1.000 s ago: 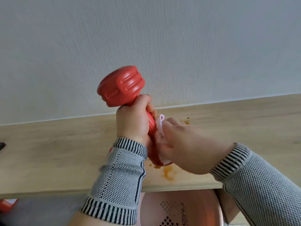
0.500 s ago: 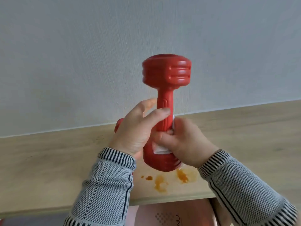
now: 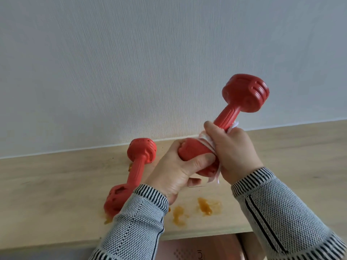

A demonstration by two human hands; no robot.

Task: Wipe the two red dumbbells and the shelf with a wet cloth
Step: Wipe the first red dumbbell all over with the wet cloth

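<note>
- Head view is showing the left hand (image 3: 175,170) gripping the lower end of a raised red dumbbell (image 3: 234,117), fingers curled round it, holding it tilted above the shelf (image 3: 56,184).
- Right hand (image 3: 231,149) is clutching a white cloth (image 3: 207,141) wrapped round that dumbbell where handle meets lower head, thumb hooking over the handle.
- Wiping of this dumbbell is looking, by my judgement, to be under way; how much of it is already clean I cannot tell.
- A second dumbbell (image 3: 135,169) is lying on the shelf to the left, untouched, one head near the wall (image 3: 131,62), the other partly hiding behind the left sleeve (image 3: 135,226).
- Orange stains (image 3: 205,206) are sitting on the wood near the front edge, so the shelf is seemingly waiting its turn.
- Counting: two dumbbells, one cloth, one shelf, two hands, and at least two big orange smears plus smaller spots.
</note>
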